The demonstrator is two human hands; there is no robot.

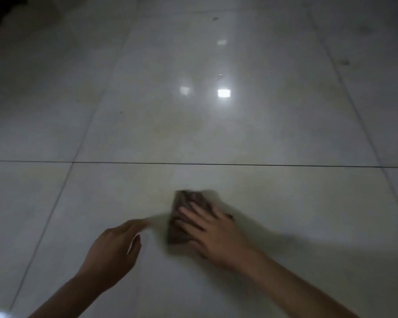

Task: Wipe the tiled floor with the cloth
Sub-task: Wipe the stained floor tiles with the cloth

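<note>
Head view, left to right. At the far left a diagonal grout joint (53,206) runs down the pale, glossy tiled floor (239,134) towards me. My left hand (115,246) comes in from the lower left with the fingers stretched loosely to the right and the thumb held apart; it holds nothing, and its fingertips are too blurred to tell whether they touch the tile. Just to its right, apart from it, the cloth (185,201) lies on the near tile: dark, brownish, folded into a rough rectangle, its edges smeared by blur. My right hand (213,229) lies palm down on the nearer, right-hand part of the cloth, fingers straight and spread, pressing it flat against the floor without curling round it. Beyond both hands a dark horizontal joint (216,164) crosses the whole view. Farther off, bright light reflections (224,93) shine on the centre tile. At the upper right a small dark spot (344,63) marks the floor.
</note>
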